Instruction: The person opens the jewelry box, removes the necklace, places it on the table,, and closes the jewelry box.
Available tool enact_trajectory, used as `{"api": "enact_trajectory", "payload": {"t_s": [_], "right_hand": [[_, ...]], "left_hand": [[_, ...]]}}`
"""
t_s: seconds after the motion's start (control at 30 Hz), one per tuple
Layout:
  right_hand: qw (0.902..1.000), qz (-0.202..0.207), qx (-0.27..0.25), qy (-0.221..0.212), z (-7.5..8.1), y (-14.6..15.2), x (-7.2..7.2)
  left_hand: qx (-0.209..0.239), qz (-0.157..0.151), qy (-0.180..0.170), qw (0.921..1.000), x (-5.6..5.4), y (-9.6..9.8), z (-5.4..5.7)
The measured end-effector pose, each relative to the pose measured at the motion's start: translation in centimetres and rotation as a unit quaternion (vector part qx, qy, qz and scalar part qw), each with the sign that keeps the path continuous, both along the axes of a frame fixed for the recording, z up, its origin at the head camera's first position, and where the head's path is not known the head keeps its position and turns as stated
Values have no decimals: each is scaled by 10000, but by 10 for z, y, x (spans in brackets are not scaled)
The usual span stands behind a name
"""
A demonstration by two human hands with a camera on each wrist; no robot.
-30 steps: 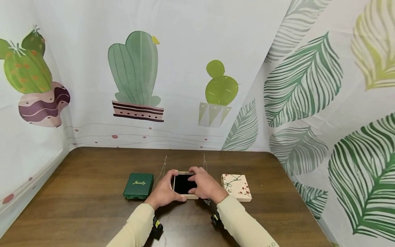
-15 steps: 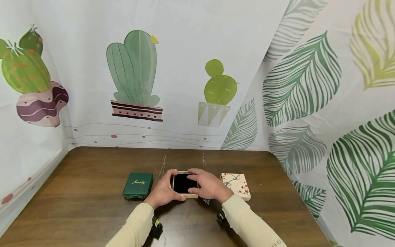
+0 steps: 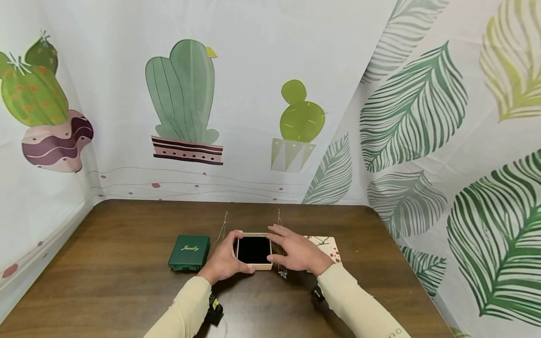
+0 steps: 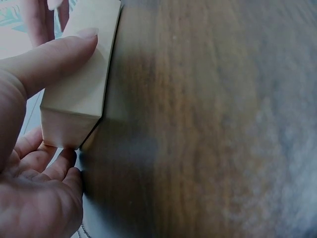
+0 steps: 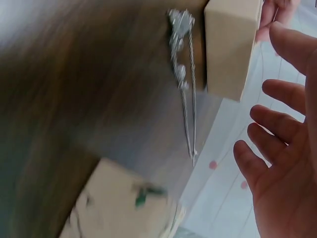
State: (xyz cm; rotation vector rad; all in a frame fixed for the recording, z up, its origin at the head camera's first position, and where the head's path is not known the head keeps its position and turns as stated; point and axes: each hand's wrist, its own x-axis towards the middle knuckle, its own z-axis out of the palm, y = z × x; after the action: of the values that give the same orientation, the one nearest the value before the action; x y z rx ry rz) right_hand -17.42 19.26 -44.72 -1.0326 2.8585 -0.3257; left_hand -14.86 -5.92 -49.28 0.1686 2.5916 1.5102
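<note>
A shallow cream box (image 3: pixel 263 267) with a black inside lies on the table between both hands. My left hand (image 3: pixel 224 259) grips its left end, thumb on the near wall and fingers at the far corner, also seen on the box wall (image 4: pixel 79 84) in the left wrist view. My right hand (image 3: pixel 301 251) hovers at the box's right side with fingers spread, holding nothing. Beneath it lies a silver necklace (image 5: pixel 182 69) with a pendant, stretched along the table beside the box. Another thin chain (image 3: pixel 222 228) lies left of the box, partly hidden by my left hand.
A green box lettered "Jewelry" (image 3: pixel 189 252) sits to the left. A cream flower-patterned lid (image 3: pixel 331 247) lies to the right, partly behind my right hand. The brown table (image 3: pixel 127 281) ends at a printed cloth backdrop (image 3: pixel 249 94).
My right hand has drawn away to the right from over the box, baring its black inside and more of the necklace. My left hand keeps its grip.
</note>
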Motion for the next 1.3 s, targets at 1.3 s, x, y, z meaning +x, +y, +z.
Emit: {"api": "enact_trajectory", "payload": {"t_s": [1.3], "right_hand": [[9980,-583,-124,-231,7,105,0]], "left_hand": [[79,1,85,9999,-1,1,-6]]}}
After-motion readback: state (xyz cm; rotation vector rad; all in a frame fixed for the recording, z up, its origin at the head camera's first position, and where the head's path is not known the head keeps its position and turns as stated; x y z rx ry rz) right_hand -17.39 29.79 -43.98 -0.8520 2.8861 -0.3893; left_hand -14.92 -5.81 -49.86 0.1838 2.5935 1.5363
